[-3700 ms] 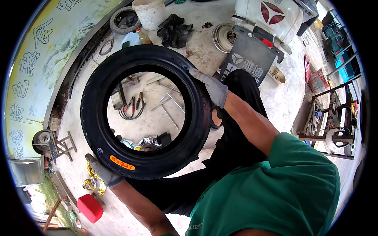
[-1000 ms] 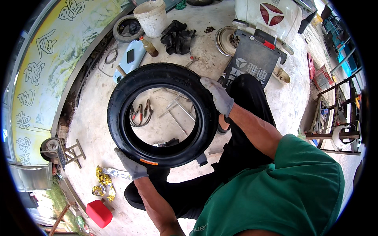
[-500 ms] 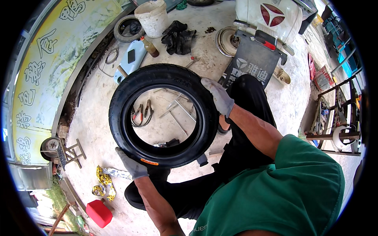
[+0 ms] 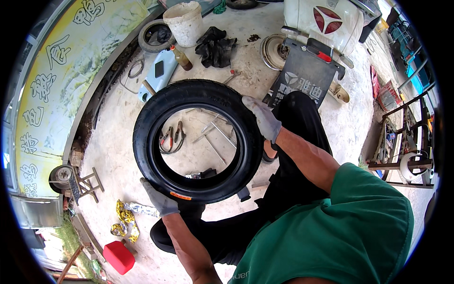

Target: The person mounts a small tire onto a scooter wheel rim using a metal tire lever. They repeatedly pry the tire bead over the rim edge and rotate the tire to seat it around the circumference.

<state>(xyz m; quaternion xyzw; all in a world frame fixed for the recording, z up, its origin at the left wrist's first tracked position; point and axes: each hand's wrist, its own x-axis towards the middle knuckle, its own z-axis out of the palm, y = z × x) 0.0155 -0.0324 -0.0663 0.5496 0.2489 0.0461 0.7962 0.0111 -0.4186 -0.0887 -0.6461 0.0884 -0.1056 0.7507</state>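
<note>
Fingers [image 4: 146, 185] of left hand [image 4: 161, 201] and right hand [image 4: 264, 118] part-curled, gripping black scooter tyre [image 4: 146, 139] mid-frame, at its lower left and upper right. Opposed grips, I'd judge, steady it best.

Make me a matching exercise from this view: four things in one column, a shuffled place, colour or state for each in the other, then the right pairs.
Things
1. tyre
2. bucket
3. clamps on a cable
4. foil

Places, colours and states
A. seen through a round opening
B. gold and silver, crumpled
C. held between the left hand and the right hand
D. off-white, near the picture's top edge

Right pairs: 1-C, 2-D, 3-A, 4-B
</note>
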